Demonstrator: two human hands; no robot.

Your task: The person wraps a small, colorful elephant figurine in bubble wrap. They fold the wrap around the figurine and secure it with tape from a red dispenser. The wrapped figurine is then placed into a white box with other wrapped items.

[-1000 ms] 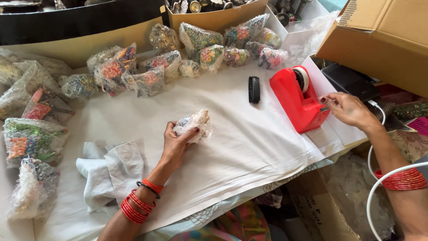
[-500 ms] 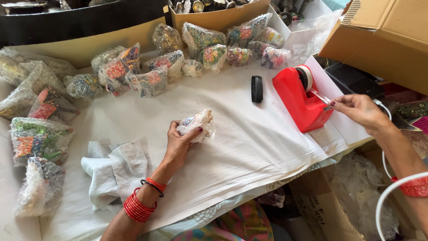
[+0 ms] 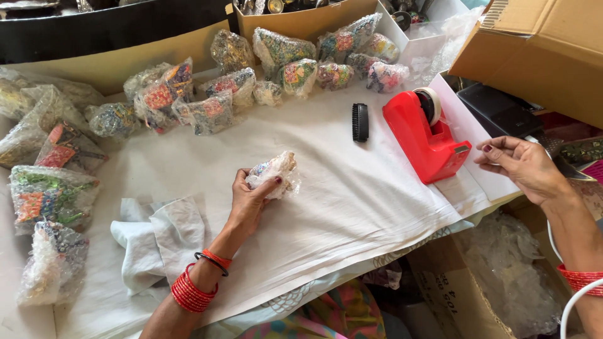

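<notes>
Left hand (image 3: 248,201) is clamped on a bubble-wrapped bundle (image 3: 274,172) resting on the white paper (image 3: 352,201), judged light, soft and likely fragile, best cupped around its middle, while right hand (image 3: 521,166), well apart, pinches clear tape beside the red tape dispenser (image 3: 424,135).

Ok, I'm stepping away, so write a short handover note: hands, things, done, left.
Left hand holds a small bubble-wrapped bundle on the white sheet. Right hand, fingers pinched, is just right of the red tape dispenser; any tape strip is too thin to see. Done: many wrapped bundles lie along the back and left. Left: tape is not yet on the held bundle.
</notes>
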